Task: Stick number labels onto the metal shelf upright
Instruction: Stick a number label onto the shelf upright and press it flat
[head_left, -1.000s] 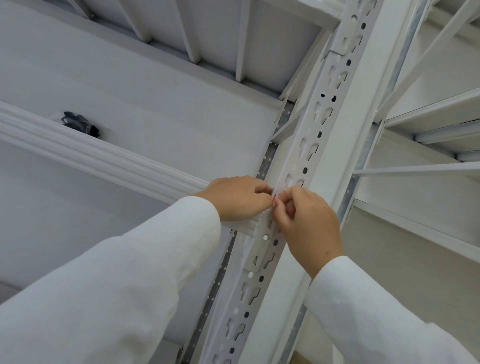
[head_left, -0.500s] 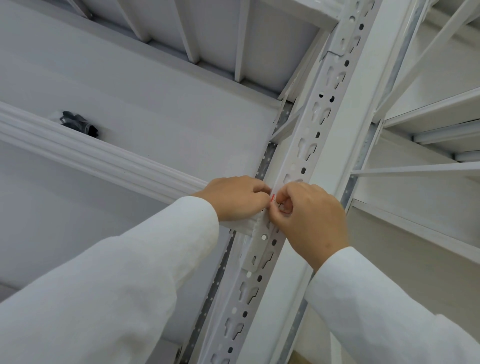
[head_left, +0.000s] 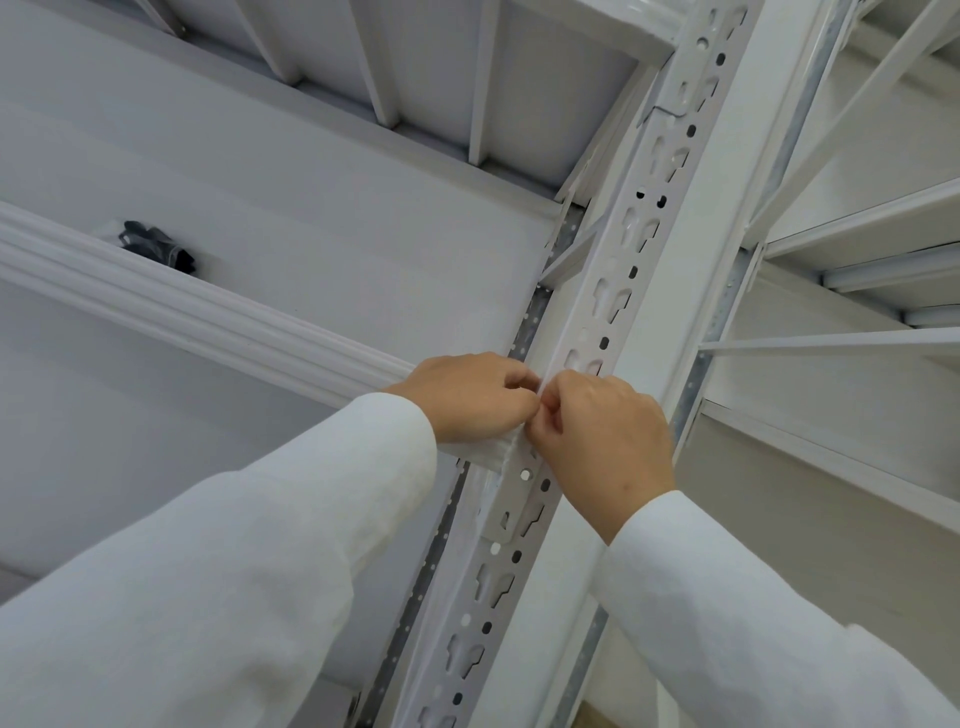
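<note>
Head view, nearest first: two white sleeves lead up to the left hand (head_left: 467, 397) and right hand (head_left: 602, 441), fingertips curled together and pinching something small against the metal shelf upright (head_left: 618, 291). The label itself is hidden between the fingers now; half a second ago a red edge showed there, and the right hand has since slid closer. No finished label shows on the upright, so sticking seems underway. Farther off, a dark bundle (head_left: 156, 244) lies on the shelf.
</note>
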